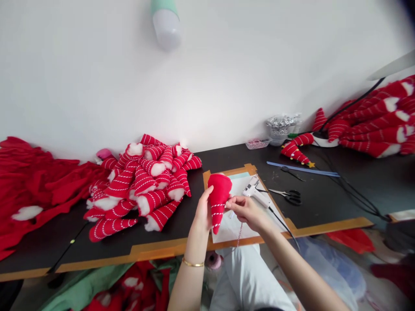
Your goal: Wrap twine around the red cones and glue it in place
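Observation:
A red stuffed cone (220, 191) with white stitched lines near its tip is in my left hand (204, 208), wide end up and tip pointing down. The fingers of my right hand (244, 210) are pinched at the cone's right side, on a thin red-and-white cord (239, 235) that hangs down past the table edge. Just beyond my right hand, a white glue gun (257, 193) lies on the white sheet (223, 231).
Striped stuffed cones (152, 172) are piled left, beside red fabric (48, 181). Scissors (292, 197), blue strips (304, 169), a decorated cone (296, 149), a tub of silvery material (280, 127) and black cables lie right. A pink spool (214, 260) is below the table edge.

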Demonstrator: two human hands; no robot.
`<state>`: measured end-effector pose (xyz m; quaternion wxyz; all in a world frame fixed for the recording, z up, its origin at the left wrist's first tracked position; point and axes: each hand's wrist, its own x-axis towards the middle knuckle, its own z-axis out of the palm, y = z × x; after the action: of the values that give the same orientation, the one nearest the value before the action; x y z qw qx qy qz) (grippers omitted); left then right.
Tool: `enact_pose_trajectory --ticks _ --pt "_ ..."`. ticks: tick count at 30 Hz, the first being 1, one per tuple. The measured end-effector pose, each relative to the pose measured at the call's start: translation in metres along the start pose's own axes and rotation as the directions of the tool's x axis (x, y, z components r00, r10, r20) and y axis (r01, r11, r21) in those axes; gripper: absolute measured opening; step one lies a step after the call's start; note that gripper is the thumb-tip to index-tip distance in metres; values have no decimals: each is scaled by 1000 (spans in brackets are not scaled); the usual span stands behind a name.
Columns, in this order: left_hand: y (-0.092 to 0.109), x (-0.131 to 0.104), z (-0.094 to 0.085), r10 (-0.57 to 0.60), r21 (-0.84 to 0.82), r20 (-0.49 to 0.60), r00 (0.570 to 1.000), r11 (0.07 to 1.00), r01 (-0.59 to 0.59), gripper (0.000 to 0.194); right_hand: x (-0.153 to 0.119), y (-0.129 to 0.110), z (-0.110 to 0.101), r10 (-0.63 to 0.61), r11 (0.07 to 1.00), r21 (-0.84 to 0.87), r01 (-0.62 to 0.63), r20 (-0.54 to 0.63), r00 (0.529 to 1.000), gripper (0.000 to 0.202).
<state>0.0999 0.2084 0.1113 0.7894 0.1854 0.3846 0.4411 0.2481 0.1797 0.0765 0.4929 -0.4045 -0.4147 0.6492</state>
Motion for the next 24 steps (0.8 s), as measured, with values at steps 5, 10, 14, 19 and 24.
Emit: enact_pose_trajectory --ticks 5,10,14,19,24 --pt "-6 2 3 20 -46 41 999 999 -18 56 2 7 1 41 995 89 -40 -8 999 49" --pt "-16 9 2 62 -46 47 997 997 -60 69 2 11 2 51 993 110 -48 -18 999 52" --pt "-15 12 3 52 -129 47 998 991 -45 67 1 13 2 57 993 109 -55 -11 998 54" --pt "-11 16 4 49 -157 70 996 987 -38 67 2 12 2 48 993 110 -47 -5 999 54" --pt "-16 22 4 21 -163 66 998 987 -10 66 4 11 6 31 996 88 -31 4 1000 54"
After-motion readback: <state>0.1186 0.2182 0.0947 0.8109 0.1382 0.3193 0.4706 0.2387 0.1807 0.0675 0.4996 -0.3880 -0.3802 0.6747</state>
